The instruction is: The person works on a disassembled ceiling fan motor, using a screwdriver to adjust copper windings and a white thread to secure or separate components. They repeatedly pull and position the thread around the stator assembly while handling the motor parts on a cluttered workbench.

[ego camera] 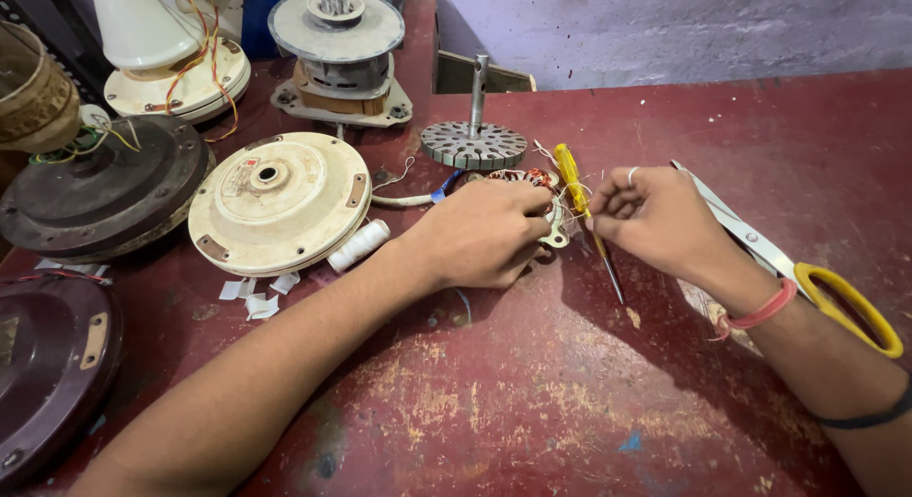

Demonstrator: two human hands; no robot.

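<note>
Scene: worn red worktop (532, 392), seen from the head camera; motor parts crowd its far left.
Left hand (480, 236): fingers curled down over a small wound stator (532, 181) with copper-coloured winding and thin wire ends; the grip is narrow, pinching at the winding's right edge. What exactly sits between the fingertips is hidden by the knuckles.
Right hand (655, 217): fingers bunched, closed on fine wire strands just right of the stator; a ring shows on one finger, a pink band on the wrist.
Screwdriver (584, 217): yellow handle, dark shaft; lies between the two hands, not clearly gripped by either. Long axis runs from far-left (handle) to near-right (tip), tip resting on the worktop.
Key relation: the stator lies directly under the left fingertips and just left of the right fingertips; both hands meet at its right edge, the left hand being the nearer, since it covers the part.
Scissors (788, 264): yellow-handled, lying partly under the right forearm, blades pointing away to the far left.
Rotor with shaft (473, 141): upright, just beyond the stator, apart from both hands.
Cream round motor cover (278, 202): left of the left hand, a white thread spool (358, 246) touching its near-right rim.
Paper scraps (252, 297): white bits near the cover.
Dark round housing (100, 188): far left.
</note>
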